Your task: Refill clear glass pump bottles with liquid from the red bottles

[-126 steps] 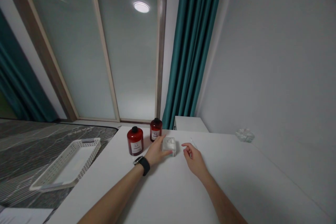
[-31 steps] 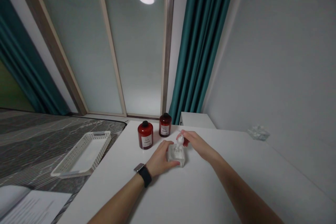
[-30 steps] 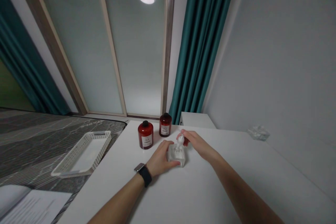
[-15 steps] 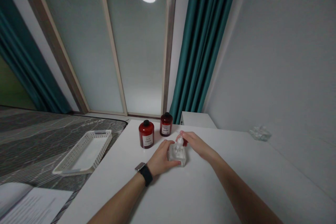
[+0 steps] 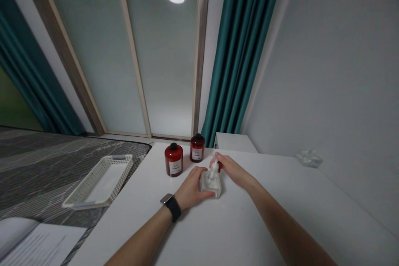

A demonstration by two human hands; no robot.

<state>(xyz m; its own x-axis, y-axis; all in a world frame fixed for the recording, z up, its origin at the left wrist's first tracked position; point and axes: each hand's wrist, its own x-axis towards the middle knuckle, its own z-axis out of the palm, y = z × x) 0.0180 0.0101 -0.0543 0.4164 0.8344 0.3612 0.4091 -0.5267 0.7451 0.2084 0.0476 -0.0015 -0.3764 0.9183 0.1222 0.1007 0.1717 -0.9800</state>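
Note:
A clear, square pump bottle (image 5: 213,187) stands upright on the white table. My left hand (image 5: 193,189) is wrapped round its left side, thumb along the near face. My right hand (image 5: 229,167) is closed about the white pump head (image 5: 214,167) on top, its fingertips partly hidden behind the pump. Two dark red bottles with black caps and white labels stand beyond my left hand: the nearer red bottle (image 5: 173,160) to the left, the farther red bottle (image 5: 197,148) just behind and right of it.
The white table (image 5: 249,232) meets the wall on the right, where a clear glass object (image 5: 309,158) sits. To the left, a white perforated basket (image 5: 102,183) and an open book (image 5: 40,243) lie on a grey patterned surface. A white cabinet (image 5: 235,142) stands behind.
My right hand has risen slightly with the pump head, and more of the white pump shows above the bottle. My left hand keeps its grip in the same place.

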